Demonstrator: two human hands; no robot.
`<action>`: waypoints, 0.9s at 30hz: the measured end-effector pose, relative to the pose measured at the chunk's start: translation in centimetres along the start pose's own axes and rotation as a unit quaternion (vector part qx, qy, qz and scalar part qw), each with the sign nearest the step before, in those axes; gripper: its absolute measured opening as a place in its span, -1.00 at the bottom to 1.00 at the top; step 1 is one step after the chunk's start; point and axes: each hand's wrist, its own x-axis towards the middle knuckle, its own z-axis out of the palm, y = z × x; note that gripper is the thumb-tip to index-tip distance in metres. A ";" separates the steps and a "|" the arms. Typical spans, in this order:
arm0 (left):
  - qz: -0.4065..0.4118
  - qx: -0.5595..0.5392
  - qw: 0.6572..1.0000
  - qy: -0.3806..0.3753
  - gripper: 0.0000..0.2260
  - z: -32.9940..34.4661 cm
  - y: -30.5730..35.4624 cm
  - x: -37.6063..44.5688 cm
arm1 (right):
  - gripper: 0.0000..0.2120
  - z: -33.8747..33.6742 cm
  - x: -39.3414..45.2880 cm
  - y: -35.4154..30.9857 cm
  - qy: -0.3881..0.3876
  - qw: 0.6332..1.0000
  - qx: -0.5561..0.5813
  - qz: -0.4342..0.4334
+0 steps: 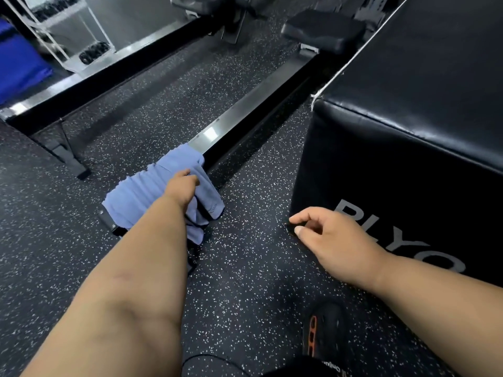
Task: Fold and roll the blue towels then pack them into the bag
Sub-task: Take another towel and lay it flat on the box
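Left fingers: we find them curled into the bunched cloth of the blue towel point(160, 186), the left hand point(181, 186) gripping it from above.
Right fingers: the right hand point(326, 235) hangs loosely curled, holding nothing, beside the plyo box point(381, 159).
Towel position: draped over the near end of a metal rail point(245, 115), its folds hanging toward the rubber floor point(245, 268).
Handling: we judge it light, soft and limp; it will sag, so we advise taking hold at a corner or hem.
Edges: the rail end and its bracket could snag the cloth.
Room: open floor lies between rail and box; no bag shows.
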 end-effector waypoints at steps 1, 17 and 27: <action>0.001 -0.002 1.000 0.003 -0.86 0.1 0.1 0.0 | -0.86 -0.1 0.0 -0.1 0.000 1.000 -0.004 0.000; 0.076 -0.107 0.989 0.069 -0.88 -1.1 4.2 -7.4 | -0.84 -1.9 -3.0 -2.5 0.030 0.999 0.004 -0.031; 0.173 -0.251 0.952 0.023 -0.76 -3.5 12.6 -19.1 | -0.87 -5.4 -7.3 -5.0 0.094 0.993 0.039 -0.058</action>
